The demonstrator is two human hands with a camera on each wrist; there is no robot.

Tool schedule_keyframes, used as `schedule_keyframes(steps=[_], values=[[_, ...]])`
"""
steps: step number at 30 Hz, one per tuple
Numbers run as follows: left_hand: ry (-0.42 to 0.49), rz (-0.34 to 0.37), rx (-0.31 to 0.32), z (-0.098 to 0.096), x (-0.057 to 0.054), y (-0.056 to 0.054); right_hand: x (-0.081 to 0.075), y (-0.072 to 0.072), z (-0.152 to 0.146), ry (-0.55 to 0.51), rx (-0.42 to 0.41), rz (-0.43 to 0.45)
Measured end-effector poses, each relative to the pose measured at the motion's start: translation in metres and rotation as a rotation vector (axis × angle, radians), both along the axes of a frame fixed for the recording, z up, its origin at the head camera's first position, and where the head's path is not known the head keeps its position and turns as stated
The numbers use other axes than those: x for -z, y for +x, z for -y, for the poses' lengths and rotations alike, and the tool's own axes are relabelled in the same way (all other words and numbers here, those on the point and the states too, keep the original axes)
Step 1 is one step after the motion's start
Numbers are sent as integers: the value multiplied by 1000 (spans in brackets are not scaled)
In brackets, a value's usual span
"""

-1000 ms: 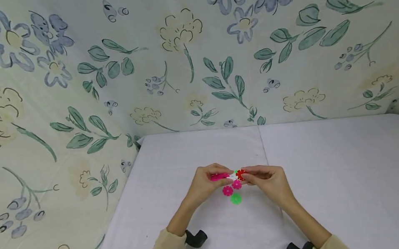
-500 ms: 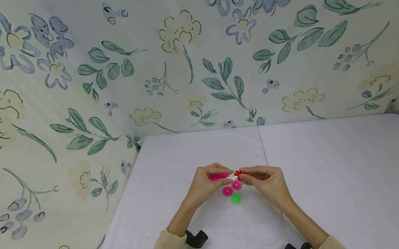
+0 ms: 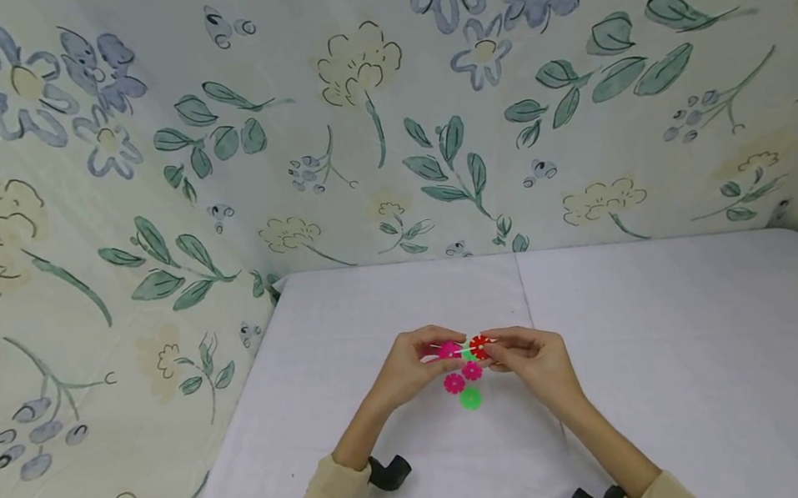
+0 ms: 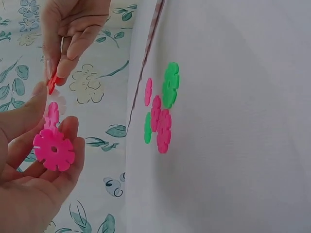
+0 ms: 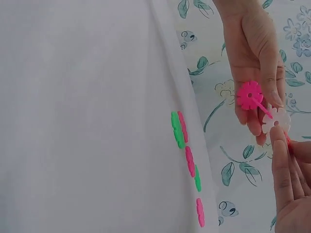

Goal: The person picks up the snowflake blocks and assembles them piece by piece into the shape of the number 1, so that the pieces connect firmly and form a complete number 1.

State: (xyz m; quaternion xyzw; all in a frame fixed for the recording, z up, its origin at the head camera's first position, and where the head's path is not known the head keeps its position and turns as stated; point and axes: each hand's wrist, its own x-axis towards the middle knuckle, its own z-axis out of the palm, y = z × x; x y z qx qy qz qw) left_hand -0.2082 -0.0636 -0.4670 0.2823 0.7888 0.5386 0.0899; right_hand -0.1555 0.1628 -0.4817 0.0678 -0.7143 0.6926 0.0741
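Note:
My left hand holds two joined pink notched plastic discs, one facing the camera and one seen edge-on in the left wrist view. A translucent white disc adjoins the edge-on pink one, near the left thumb tip. My right hand pinches a red notched disc between thumb and fingers. In the right wrist view the red disc shows as a thin edge right at the white disc's rim. Both hands meet above the table, fingertips close together.
Below the hands, loose discs lie on the white cloth-covered table: a green disc, a pink disc, another pink disc and several more. A floral curtain hangs behind the table. Black wrist devices sit on both forearms.
The red disc has turned to show more of its face toward the head camera, and the pink disc in my left hand has tilted too. Both hands stay nearly in place.

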Motion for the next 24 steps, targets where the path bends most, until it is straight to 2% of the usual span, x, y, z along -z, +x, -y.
schedule_keyframes(steps=[6,12,20,24], values=[[-30,-90,-26,-2,4,2,0,1,3,-71,7,119],[-18,-179,-24,-8,6,5,1,1,7,-122,-5,179],[53,-191,-15,-11,7,6,1,1,11,-126,-1,217],[46,-194,-23,-10,8,7,0,1,11,-114,-11,256]])
